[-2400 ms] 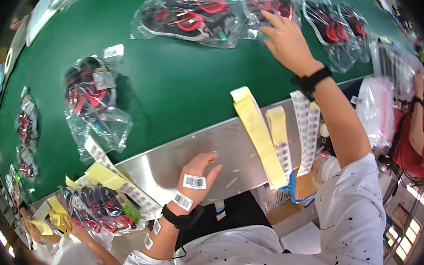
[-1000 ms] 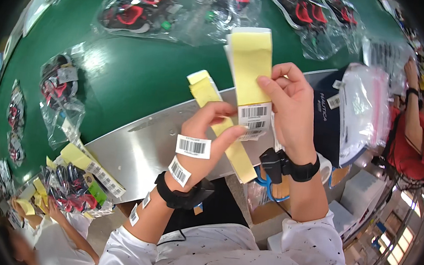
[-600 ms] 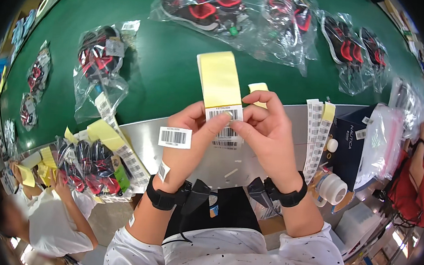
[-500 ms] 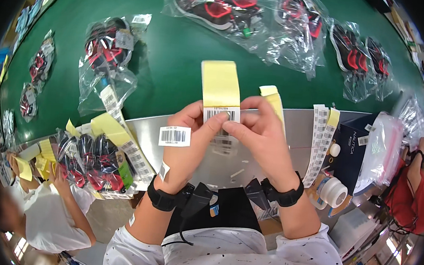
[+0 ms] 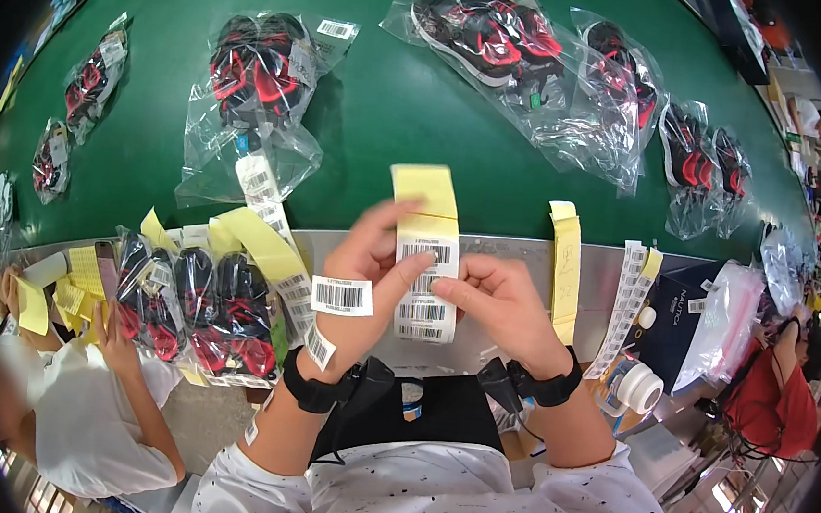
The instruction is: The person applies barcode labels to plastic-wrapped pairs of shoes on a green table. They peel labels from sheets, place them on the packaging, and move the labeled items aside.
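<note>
Between my hands is a strip of white barcode labels [image 5: 425,317] with yellow backing at its far end. My left hand [image 5: 364,264] grips its left edge, thumb on the printed face and fingers bent round the far side, slightly blurred. From the right, my right hand [image 5: 508,308] pinches the strip's edge between thumb and forefinger. A loose barcode sticker [image 5: 342,296] clings to my left wrist, with smaller ones along the forearm. Beyond the strip's far end lies the green tabletop [image 5: 362,137]; a grey metal edge runs beneath my hands.
Bagged black-and-red shoes [image 5: 261,66] lie at the far left, with more bagged shoes [image 5: 490,36] farther right. Left of me are upright bagged shoes [image 5: 198,288] and a co-worker [image 5: 94,415]. Yellow backing strip [image 5: 564,269], label sheets [image 5: 625,293], dark blue box [image 5: 681,312] and white-capped bottle [image 5: 637,385] sit right.
More of the strip's printed face shows now, several labels in a column toward me. My left fingers have moved up beside the yellow part. The whole view has shifted, so the table things appear lower.
</note>
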{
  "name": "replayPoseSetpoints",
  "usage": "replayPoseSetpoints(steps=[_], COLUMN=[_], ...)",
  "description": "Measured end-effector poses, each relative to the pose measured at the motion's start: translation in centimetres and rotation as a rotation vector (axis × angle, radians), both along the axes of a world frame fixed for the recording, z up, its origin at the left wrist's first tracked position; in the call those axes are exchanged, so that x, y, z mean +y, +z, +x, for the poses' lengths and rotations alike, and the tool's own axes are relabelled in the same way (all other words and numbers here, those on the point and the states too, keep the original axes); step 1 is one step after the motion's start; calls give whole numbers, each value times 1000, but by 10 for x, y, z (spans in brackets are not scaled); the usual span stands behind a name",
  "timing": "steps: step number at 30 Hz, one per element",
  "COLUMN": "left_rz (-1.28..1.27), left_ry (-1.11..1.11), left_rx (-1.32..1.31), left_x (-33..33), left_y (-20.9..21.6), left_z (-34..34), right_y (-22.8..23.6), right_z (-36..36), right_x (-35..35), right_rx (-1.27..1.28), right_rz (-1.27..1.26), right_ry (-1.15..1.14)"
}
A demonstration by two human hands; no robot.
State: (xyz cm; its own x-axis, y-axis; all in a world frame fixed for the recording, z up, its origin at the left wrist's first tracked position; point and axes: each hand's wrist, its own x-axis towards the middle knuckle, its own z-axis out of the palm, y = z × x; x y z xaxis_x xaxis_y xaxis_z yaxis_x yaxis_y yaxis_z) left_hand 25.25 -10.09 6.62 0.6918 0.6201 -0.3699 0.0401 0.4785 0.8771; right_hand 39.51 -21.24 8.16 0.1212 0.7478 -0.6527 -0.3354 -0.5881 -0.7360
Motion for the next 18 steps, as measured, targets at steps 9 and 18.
replayPoseSetpoints(steps=[9,18], left_rz=[121,263], left_ry=[-130,-93], left_rx=[180,248], left_x=[23,33], left_y=[10,13], left_z=[-9,1], right_y=[-1,-8], right_z=[2,16], right_x=[36,51], right_rx=[-625,-754], right_rz=[407,556], right_ry=[-149,-141])
